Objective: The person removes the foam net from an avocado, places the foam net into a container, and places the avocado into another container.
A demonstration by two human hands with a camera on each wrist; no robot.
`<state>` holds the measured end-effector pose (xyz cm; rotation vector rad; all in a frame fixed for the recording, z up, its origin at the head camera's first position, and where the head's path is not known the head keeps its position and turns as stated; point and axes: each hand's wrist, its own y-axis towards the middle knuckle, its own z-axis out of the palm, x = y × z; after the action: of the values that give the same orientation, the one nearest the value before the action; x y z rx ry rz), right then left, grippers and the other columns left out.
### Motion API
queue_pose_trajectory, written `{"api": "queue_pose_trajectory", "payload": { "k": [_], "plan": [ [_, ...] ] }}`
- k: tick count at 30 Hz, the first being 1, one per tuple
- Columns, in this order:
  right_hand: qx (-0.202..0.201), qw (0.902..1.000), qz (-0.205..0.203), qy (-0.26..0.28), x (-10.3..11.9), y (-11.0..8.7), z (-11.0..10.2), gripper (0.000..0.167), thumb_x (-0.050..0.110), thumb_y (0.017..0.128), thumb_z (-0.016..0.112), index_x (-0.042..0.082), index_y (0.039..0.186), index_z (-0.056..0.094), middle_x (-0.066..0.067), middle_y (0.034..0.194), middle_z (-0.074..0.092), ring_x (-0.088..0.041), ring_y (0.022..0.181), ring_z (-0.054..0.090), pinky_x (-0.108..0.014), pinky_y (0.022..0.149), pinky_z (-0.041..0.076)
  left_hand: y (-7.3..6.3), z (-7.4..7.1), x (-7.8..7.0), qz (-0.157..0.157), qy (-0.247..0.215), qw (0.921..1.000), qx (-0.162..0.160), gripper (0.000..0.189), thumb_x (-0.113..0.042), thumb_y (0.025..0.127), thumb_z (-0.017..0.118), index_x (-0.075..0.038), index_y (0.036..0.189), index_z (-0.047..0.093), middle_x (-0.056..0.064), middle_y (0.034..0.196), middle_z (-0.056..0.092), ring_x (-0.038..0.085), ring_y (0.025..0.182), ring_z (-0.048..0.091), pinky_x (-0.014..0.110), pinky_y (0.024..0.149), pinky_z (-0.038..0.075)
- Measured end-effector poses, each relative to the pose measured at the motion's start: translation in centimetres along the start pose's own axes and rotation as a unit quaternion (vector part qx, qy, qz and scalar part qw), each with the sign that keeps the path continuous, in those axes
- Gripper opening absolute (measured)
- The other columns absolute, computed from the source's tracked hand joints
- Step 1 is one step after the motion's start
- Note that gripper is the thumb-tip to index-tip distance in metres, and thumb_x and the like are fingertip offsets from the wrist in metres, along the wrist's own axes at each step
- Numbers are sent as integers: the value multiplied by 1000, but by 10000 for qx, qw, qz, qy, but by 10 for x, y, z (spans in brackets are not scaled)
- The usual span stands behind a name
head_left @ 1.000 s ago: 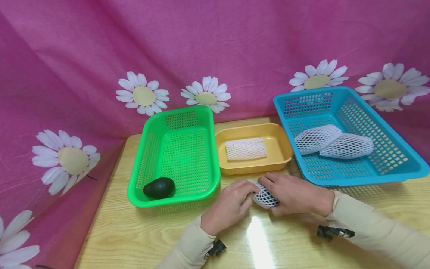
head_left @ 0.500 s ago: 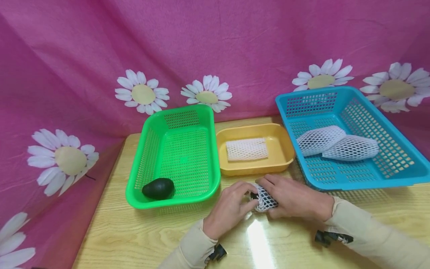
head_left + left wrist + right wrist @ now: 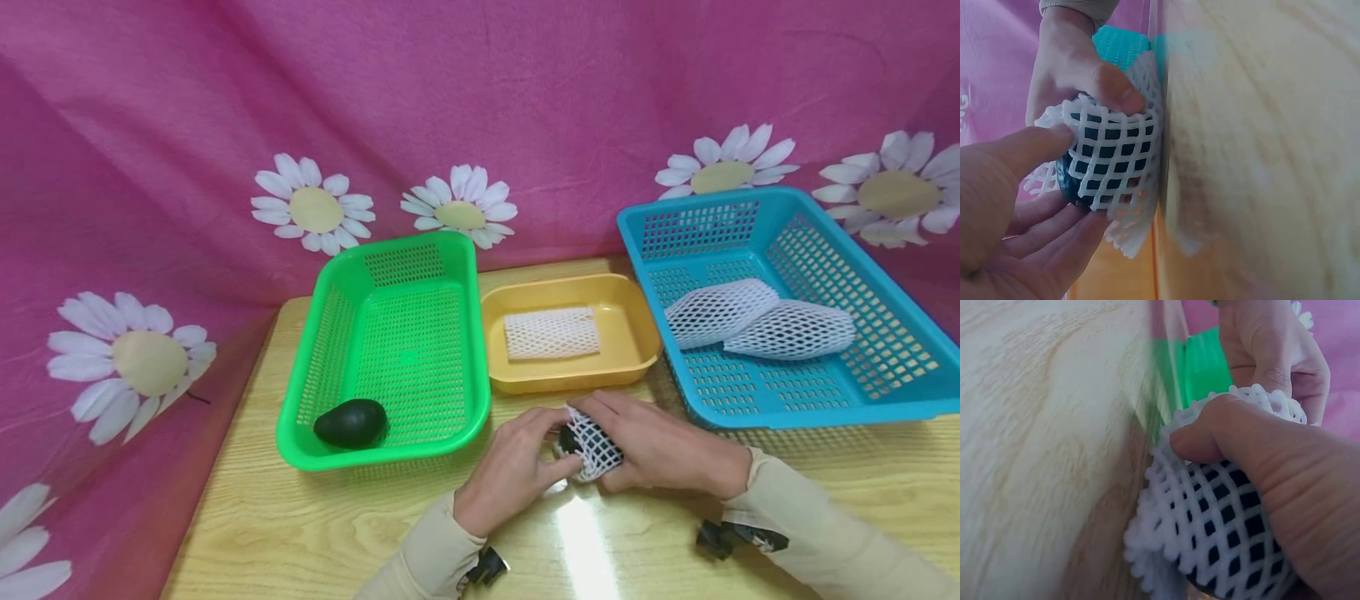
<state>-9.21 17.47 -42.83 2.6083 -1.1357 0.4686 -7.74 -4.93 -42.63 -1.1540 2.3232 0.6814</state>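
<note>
Low over the table, between both hands, is a dark avocado (image 3: 1067, 184) partly inside a white foam net sleeve (image 3: 602, 450). My left hand (image 3: 512, 468) holds the left end, its thumb on the net's edge and its fingers under the fruit in the left wrist view. From the other side my right hand (image 3: 651, 437) grips the netted avocado; in the right wrist view its thumb presses on the mesh. Part of the avocado's dark end shows bare beside the left fingers. The palms hide much of the fruit.
A green basket (image 3: 480, 392) at left holds one bare avocado (image 3: 351, 423). Behind the hands, a yellow tray (image 3: 630, 333) contains a flat foam net (image 3: 552, 333). Two net-wrapped fruits (image 3: 791, 329) lie in the blue basket (image 3: 817, 408) at right.
The left fingers have shifted at the net's edge, and the avocado's dark left end now shows where mesh covered it a second ago. The right hand keeps its grip.
</note>
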Motion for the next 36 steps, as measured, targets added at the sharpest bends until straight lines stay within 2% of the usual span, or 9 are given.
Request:
{"api": "queue_pose_trajectory", "payload": {
  "k": [4,8,12,17,24,32,36],
  "plan": [
    [44,9999,68,131,1,0,0,93,24,65,88,3,147,49,0,124,64,-13,109,62,-38,93,60,2,2,0,54,57,9999,64,47,-23,89,80,-4,131,67,9,119,75,13,97,71,16,84,58],
    [27,9997,55,231,1,1,2,96,24,63,90,2,147,48,0,125,64,-12,110,62,-37,94,60,4,3,0,95,125,9998,92,47,-23,89,79,-5,131,66,7,118,75,13,98,71,17,84,57],
    [-5,9995,-22,321,1,3,2,99,23,62,91,1,148,47,-1,129,64,-16,115,62,-42,99,59,5,4,1,90,175,9997,144,51,-25,88,81,-7,133,65,6,118,75,11,100,71,16,85,57],
    [36,9993,-41,382,1,4,1,102,23,62,92,0,150,44,-1,130,63,-16,116,61,-43,100,58,8,5,1,70,120,9995,288,51,-29,88,81,-9,132,65,2,111,76,7,93,69,11,79,54],
    [63,9993,9,377,1,6,2,105,24,63,92,0,152,42,0,130,62,-12,114,59,-40,99,58,11,6,1,72,59,9991,416,44,-24,86,81,-9,125,67,2,105,75,5,86,65,9,74,50],
    [14,9998,-80,169,2,4,1,99,23,64,92,1,148,46,-2,127,63,-15,113,62,-41,98,59,10,9,1,132,167,9984,519,49,-23,87,79,-6,130,62,5,111,73,9,92,65,11,78,52],
    [24,9999,-88,104,2,3,-1,96,23,64,92,1,147,48,-2,126,65,-17,113,64,-42,99,59,10,10,1,150,209,9983,523,53,-26,88,78,-5,133,60,4,113,72,7,92,63,9,77,50]
  ]
}}
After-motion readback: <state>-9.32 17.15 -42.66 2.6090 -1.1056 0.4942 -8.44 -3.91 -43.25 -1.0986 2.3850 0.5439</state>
